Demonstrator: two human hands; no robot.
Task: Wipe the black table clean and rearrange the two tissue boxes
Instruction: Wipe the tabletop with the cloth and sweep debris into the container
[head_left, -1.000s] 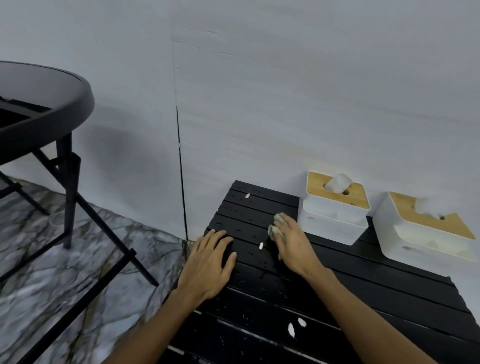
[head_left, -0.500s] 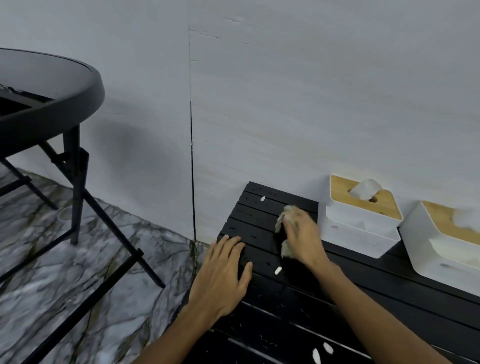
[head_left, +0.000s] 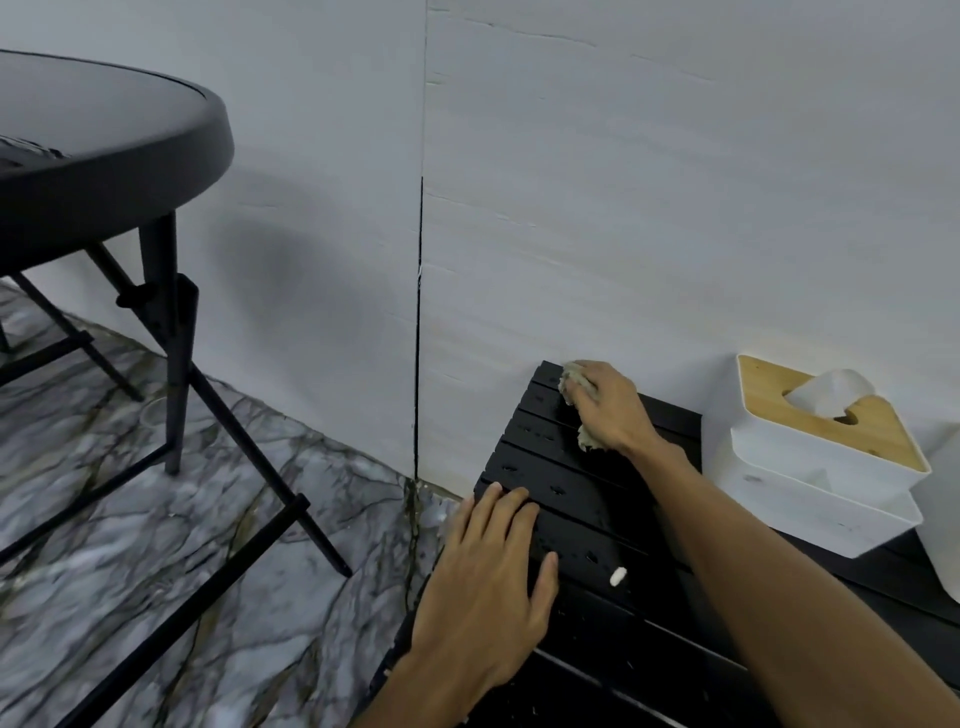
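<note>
Now your right hand (head_left: 608, 410) clutches a crumpled rag (head_left: 571, 376) at the slatted black table's (head_left: 582, 499) far corner, left hand (head_left: 488, 577) spread flat, one white crumb (head_left: 618, 576) beside it.

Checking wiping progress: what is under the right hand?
A crumpled pale cloth shows under the right hand, pressed on the black table at its far corner. The hand hides the cloth's middle.

Our right hand (head_left: 608, 408) has pushed the crumpled beige rag (head_left: 574, 382) forward to the slatted black table's (head_left: 571, 499) far corner.
</note>
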